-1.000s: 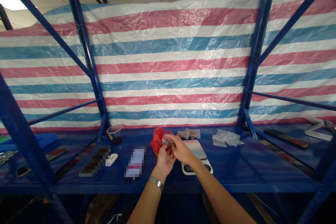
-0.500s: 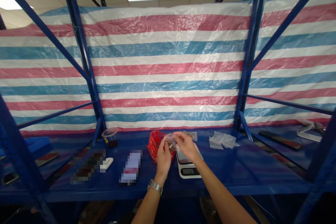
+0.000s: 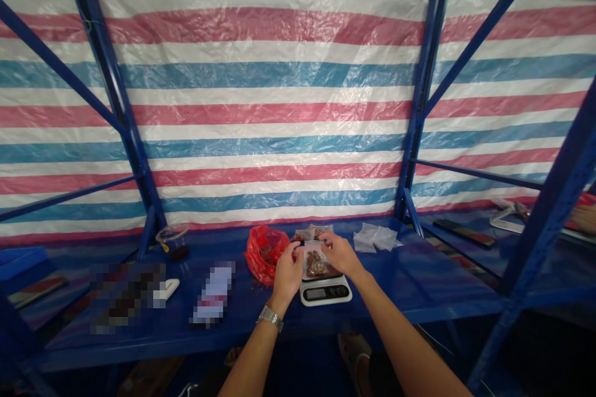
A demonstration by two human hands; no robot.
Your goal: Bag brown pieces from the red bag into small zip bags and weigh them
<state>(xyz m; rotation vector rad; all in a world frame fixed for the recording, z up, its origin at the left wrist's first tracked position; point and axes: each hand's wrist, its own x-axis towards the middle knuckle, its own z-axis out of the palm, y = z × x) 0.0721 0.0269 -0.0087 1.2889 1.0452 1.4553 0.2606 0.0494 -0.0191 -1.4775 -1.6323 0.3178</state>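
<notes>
Both hands pinch one small clear bag [image 3: 315, 262] of brown bits by its upper corners: the left hand [image 3: 287, 272] closes on the left corner, the right hand [image 3: 341, 253] on the right corner. The bag lies flat on the platform of a small white kitchen scale [image 3: 325, 291], and the scale stands on the blue metal shelf [image 3: 410, 279] straight ahead of the person. A metal wristwatch [image 3: 270, 317] sits on the left wrist.

From the head camera, a crumpled red plastic bag [image 3: 262, 251] lies just left of the scale, close beside the left hand. Behind the hands, near the back of the shelf, sits another small filled bag [image 3: 311, 233], partly hidden by the fingers. To the right of that, a loose heap of empty clear bags [image 3: 375, 238] rests on the shelf, well apart from the scale. Farther left, a clear plastic cup [image 3: 173, 242] with something dark at its bottom stands near the blue upright post [image 3: 135, 155]. A small white object [image 3: 170, 287] lies toward the front left of the shelf, beside two blurred patches whose contents cannot be made out. A sheet striped in red, white and blue [image 3: 279, 111] hangs behind the whole rack. On the next bay to the right, a long dark flat item [image 3: 464, 233] lies on the shelf.
</notes>
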